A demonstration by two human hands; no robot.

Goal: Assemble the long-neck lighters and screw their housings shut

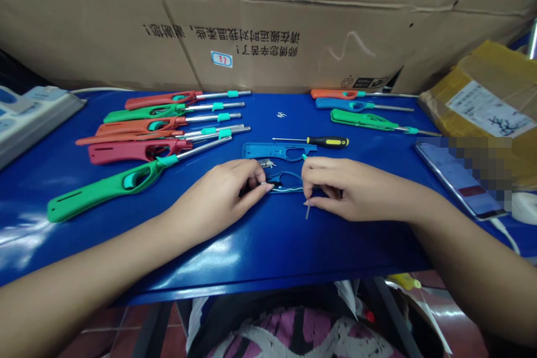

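Observation:
My left hand (229,187) is closed, thumb and forefinger pinching at a small dark part (276,183) over an opened blue lighter half (290,179). Both hands partly cover that half, so its ends are hidden. My right hand (335,184) pinches a short thin grey strip (307,212), which points down towards the table. A small piece of teal (305,157) shows just above the right fingers. Behind the hands lies the other blue casing half (268,151). A small metal piece (266,163) sits between the two halves, beside my left fingers.
A screwdriver (327,141) lies behind the casing. Several long-nosed lighters (140,151) are at left, and a blue lighter (344,104) is among those at right. Small white screws (280,115) lie at the back. A phone (457,179), taped parcel (482,100) and large carton (235,17) surround the table.

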